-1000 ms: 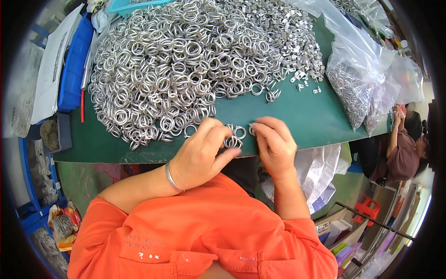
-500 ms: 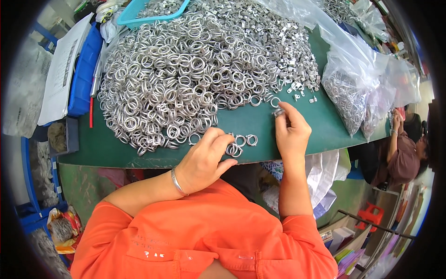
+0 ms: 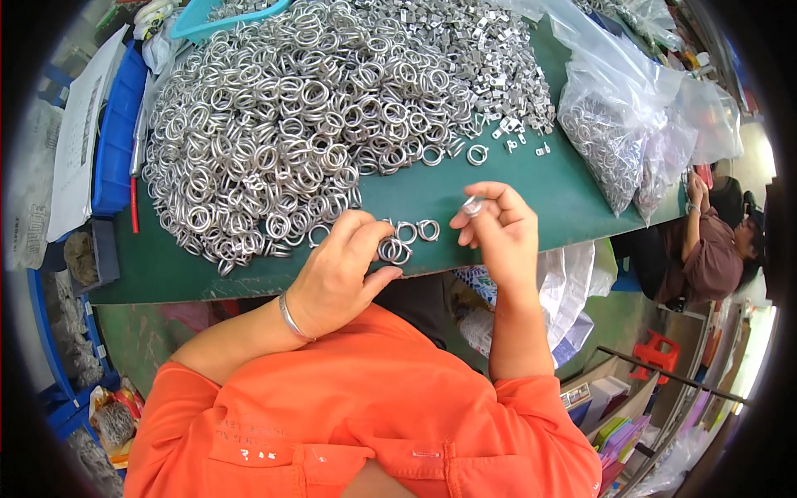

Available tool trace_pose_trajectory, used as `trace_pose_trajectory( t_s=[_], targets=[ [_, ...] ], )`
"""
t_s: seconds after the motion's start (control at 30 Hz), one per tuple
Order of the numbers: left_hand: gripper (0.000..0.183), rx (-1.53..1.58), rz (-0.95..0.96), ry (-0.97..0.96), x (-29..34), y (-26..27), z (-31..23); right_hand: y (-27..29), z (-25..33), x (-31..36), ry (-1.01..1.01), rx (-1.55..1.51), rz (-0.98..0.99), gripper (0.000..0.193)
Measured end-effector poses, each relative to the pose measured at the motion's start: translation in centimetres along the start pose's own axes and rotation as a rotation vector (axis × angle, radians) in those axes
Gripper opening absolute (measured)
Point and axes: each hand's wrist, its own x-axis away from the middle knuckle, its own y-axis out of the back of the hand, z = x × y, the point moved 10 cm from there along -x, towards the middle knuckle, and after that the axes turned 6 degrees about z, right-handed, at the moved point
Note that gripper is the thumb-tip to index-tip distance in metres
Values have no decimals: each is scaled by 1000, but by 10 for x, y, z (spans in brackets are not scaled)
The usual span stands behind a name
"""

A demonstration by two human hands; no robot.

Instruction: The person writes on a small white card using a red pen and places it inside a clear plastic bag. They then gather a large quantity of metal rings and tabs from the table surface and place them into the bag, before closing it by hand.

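My left hand [image 3: 342,259] rests at the table's near edge, fingers curled and thumb spread below them. A few silver metal rings [image 3: 394,251] sit in the grip between its thumb and fingers; what lies under the palm is hidden. Touching that cluster on the right are more loose rings [image 3: 427,230]. My right hand [image 3: 504,236] is raised over the table edge. Between its thumb and forefinger it pinches a small shiny metal piece [image 3: 471,206], its shape partly covered by the fingers. Beyond it a single ring [image 3: 476,155] lies on the green tabletop [image 3: 415,195].
A large heap of rings [image 3: 274,141] spreads over the table, with small metal clips [image 3: 506,75] behind it on the right. Clear bags of metal parts [image 3: 610,145] stand at right. A blue tray [image 3: 120,137] and a turquoise basket [image 3: 195,23] border the left. Another person [image 3: 710,249] sits at far right.
My right hand has lifted the small metal piece from the tabletop and drawn it back toward me. My left hand stays by the rings. The whole view has shifted slightly.
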Motion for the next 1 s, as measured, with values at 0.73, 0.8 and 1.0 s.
trace_pose_trajectory(
  t_s=[0.73,0.8,1.0],
  targets=[
    [42,30,-50,-21,3,1,2,5,47,3,698,397,-55,15],
    [41,11,-27,-8,3,1,3,0,55,7,709,562,-54,16],
    [41,49,-71,-3,5,2,5,-12,50,-16,558,801,167,18]
  ],
)
